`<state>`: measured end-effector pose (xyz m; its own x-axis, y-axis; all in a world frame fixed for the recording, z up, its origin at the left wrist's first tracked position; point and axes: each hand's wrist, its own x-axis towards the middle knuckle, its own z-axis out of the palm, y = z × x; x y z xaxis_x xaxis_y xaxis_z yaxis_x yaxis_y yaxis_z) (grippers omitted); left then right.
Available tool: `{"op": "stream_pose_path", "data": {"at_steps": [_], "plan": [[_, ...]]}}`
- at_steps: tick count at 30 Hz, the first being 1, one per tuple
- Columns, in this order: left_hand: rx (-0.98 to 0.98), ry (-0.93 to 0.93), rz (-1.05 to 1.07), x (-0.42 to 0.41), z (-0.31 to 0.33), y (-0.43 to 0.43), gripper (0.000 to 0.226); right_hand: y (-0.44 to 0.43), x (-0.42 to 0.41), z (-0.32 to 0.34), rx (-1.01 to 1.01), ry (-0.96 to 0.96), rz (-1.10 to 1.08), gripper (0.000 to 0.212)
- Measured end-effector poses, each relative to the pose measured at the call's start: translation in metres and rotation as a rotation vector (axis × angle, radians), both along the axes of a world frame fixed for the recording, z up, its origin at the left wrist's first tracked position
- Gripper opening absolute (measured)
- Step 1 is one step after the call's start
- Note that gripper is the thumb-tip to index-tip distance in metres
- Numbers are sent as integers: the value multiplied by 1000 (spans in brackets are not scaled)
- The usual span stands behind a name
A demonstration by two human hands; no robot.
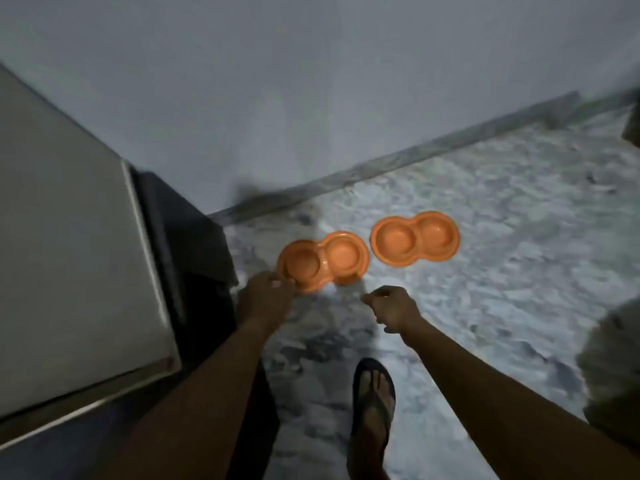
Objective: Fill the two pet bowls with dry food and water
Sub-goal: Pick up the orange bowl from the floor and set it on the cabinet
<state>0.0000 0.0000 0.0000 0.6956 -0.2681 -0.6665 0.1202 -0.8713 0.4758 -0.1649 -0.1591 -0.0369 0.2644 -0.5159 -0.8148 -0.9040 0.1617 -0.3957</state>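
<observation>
Two orange double pet bowls lie on the marbled floor near the wall. The nearer bowl (323, 260) is on the left and looks empty in both cups. My left hand (266, 294) pinches its near left rim. The farther bowl (415, 238) sits to the right, also empty, with nothing touching it. My right hand (391, 308) hovers just below and between the bowls, its fingers curled and holding nothing. The picture is blurred by motion.
A pale cabinet or appliance (69, 258) fills the left side, with a dark cloth (194, 237) hanging beside it. My sandalled foot (372, 410) stands on the floor (502, 237) below my hands. A dark shape (613, 372) sits at the right edge. The wall (311, 98) rises behind.
</observation>
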Motion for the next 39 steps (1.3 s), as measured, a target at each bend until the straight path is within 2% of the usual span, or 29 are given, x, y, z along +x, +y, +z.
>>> {"op": "stream_pose_path", "data": {"at_steps": [2,5,9,13,17,21,27,30,34,39], "plan": [[15,36,86,11,-64,-15,24,-24,16,-56,-29,8,10,25],[77,65,124,18,-158,-37,42,-58,35,-153,-96,-15,-40,34],[88,5,181,12,-239,-55,62,-74,59,-230,-204,-73,-123,68],[101,-98,325,10,-279,-56,46,-70,63,-267,-364,-53,-51,44],[53,-75,502,4,-262,-47,42,-62,51,-250,-324,-71,-105,38],[12,-76,537,-9,-195,-38,42,-51,36,-183,-327,-124,-155,42],[-119,-133,510,-35,-44,-26,45,-32,15,-23,-397,-180,-220,45],[-157,-200,454,-48,72,-1,44,-8,0,104,-435,-211,-275,48],[-326,-269,322,-71,225,55,38,46,-32,277,-528,-265,-396,52],[-481,-320,267,-100,387,138,38,125,-66,445,-578,-332,-497,53]]}}
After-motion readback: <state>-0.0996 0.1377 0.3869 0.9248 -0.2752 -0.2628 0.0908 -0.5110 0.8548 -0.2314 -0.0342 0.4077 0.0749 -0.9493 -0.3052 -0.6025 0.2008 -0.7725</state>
